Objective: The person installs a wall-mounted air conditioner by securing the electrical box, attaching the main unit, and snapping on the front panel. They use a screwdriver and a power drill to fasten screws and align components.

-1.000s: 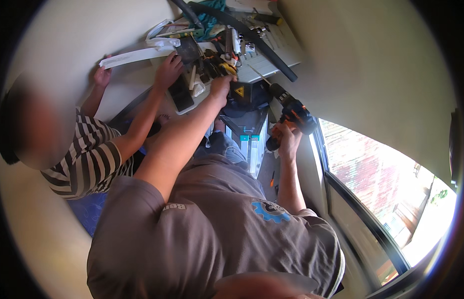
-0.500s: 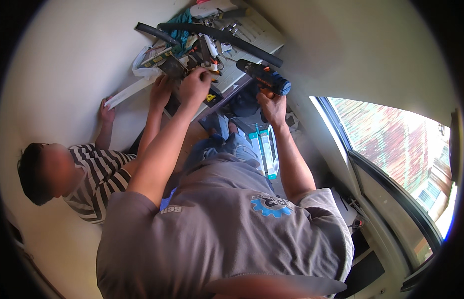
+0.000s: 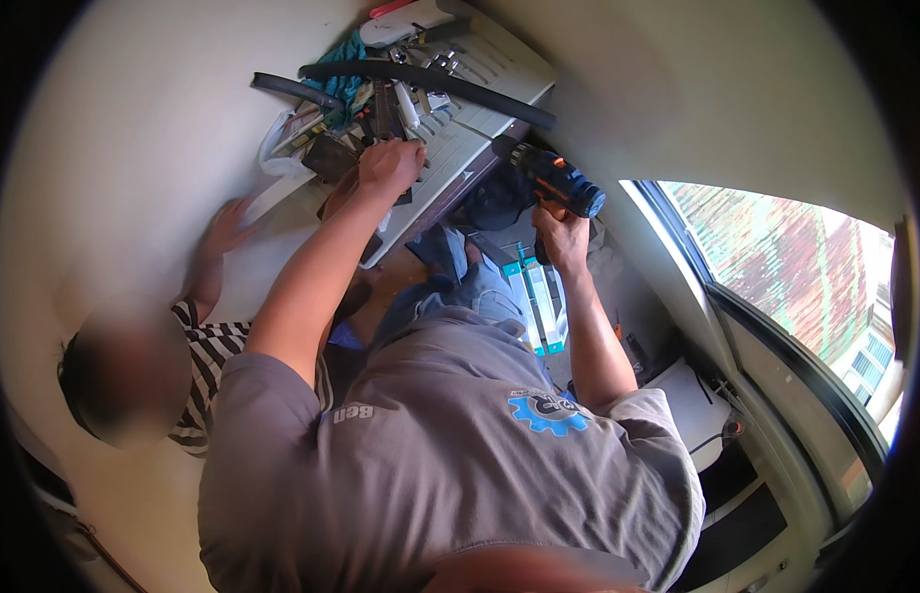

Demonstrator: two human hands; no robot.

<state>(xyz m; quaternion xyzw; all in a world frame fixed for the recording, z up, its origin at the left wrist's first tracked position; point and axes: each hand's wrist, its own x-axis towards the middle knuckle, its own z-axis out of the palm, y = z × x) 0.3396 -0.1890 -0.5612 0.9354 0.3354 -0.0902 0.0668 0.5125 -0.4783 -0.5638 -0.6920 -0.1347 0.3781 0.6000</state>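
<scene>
My right hand (image 3: 564,235) is wrapped round the grip of a dark cordless drill (image 3: 559,183) with orange and blue parts. A long thin bit (image 3: 470,128) seems to reach from its chuck toward the white ridged top. My left hand (image 3: 389,168) is over the near edge of that top, its fingers curled together beside a pile of hand tools (image 3: 386,111). Whatever the fingers hold is hidden. Beyond it lie a long black foam tube (image 3: 430,77) and a teal cloth (image 3: 332,84).
A person in a striped shirt (image 3: 221,341) is at my left, one hand (image 3: 228,227) by the wall near a white strip (image 3: 282,188). A teal-and-silver stepladder (image 3: 535,306) stands below my right forearm. A window (image 3: 786,277) is at the right.
My right hand and the drill have shifted a little right and down in the picture. The other person's head has dropped lower. A part with a yellow warning label beside my left hand no longer shows.
</scene>
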